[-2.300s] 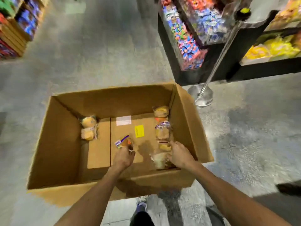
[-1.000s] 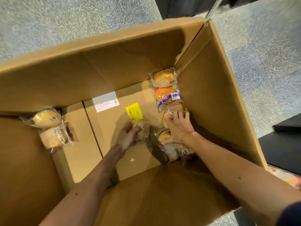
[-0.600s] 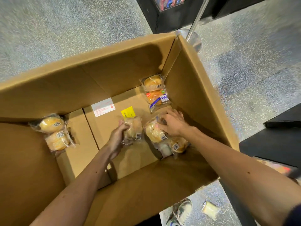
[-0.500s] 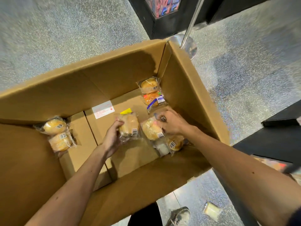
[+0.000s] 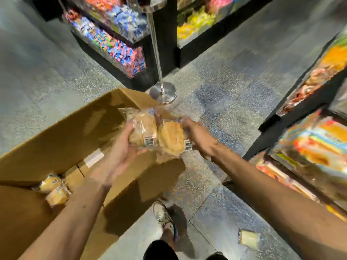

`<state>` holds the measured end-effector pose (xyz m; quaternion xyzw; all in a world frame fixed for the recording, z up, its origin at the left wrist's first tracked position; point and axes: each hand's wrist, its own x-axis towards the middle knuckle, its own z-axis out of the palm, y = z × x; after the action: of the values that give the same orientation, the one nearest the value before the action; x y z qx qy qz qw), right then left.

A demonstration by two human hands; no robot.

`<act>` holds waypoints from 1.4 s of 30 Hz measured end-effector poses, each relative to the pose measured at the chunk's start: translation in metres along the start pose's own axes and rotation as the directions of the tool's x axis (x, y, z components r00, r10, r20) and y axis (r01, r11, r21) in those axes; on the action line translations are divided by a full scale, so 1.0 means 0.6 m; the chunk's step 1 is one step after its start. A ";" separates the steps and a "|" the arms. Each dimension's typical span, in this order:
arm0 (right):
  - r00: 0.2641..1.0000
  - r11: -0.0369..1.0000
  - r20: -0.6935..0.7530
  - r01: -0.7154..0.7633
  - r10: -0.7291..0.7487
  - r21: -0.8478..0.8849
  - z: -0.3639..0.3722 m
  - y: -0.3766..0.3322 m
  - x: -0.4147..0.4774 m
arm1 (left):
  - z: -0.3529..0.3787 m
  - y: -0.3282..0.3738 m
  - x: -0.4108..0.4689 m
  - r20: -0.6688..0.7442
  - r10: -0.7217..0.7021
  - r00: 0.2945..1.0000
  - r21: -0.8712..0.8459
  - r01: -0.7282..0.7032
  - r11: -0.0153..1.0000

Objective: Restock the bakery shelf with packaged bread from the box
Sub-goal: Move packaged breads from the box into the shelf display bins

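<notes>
Both had risen from the box (image 5: 62, 136): left hand (image 5: 120, 154) fingers were clamped on the left pack (image 5: 143, 128), right hand (image 5: 201, 137) fingers on the right pack (image 5: 170, 141); shelving seemed next.

The cardboard box (image 5: 62, 136) was plain brown with a white label (image 5: 93, 158) inside, the wrapped bread (image 5: 170, 140) golden-tan under clear film with white barcode stickers (image 5: 149, 141), the floor (image 5: 216, 87) speckled grey, the post (image 5: 156, 53) silver.

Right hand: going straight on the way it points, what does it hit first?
The right hand points up-left in view. Its bread pack would first meet the second pack, held by the left hand; they look to be touching, but blur hides depth.
</notes>
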<state>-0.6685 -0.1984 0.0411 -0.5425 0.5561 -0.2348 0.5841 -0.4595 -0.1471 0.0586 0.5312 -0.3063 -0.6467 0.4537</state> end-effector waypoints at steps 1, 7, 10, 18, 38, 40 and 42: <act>1.000 0.999 -0.028 -0.010 0.012 0.049 -0.029 0.015 -0.039 | 0.050 -0.006 -0.019 0.049 0.005 0.999 0.054 -0.007 0.999; 0.991 0.956 -0.073 -0.091 0.115 0.278 -0.208 0.150 -0.284 | 0.319 -0.106 -0.091 0.304 -0.128 0.944 0.302 0.032 0.953; 0.980 0.964 -0.150 -0.092 0.132 0.248 -0.292 0.228 -0.409 | 0.432 -0.183 -0.116 0.430 -0.280 0.858 0.424 0.083 0.902; 0.858 0.802 -0.350 -0.114 0.377 0.586 -0.373 0.437 -0.670 | 0.666 -0.378 -0.196 0.523 -0.606 0.599 0.688 0.122 0.715; 0.545 0.485 -0.270 -0.300 0.794 0.821 -0.136 1.141 -0.661 | 0.648 -1.067 -0.090 0.149 -0.945 0.292 0.987 0.010 0.159; 0.558 0.492 -0.267 -0.301 0.785 0.817 -0.128 1.225 -0.638 | 0.632 -1.154 -0.022 0.147 -0.916 0.374 0.987 -0.116 0.111; 0.550 0.493 -0.283 -0.280 0.786 0.824 -0.130 1.304 -0.614 | 0.625 -1.242 0.038 0.160 -0.891 0.426 0.976 -0.202 0.079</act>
<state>-1.0966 0.3313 -0.4978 0.0531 0.7323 -0.3827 0.5608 -1.0168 0.0986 -0.5123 0.3880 -0.6196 -0.5612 -0.3881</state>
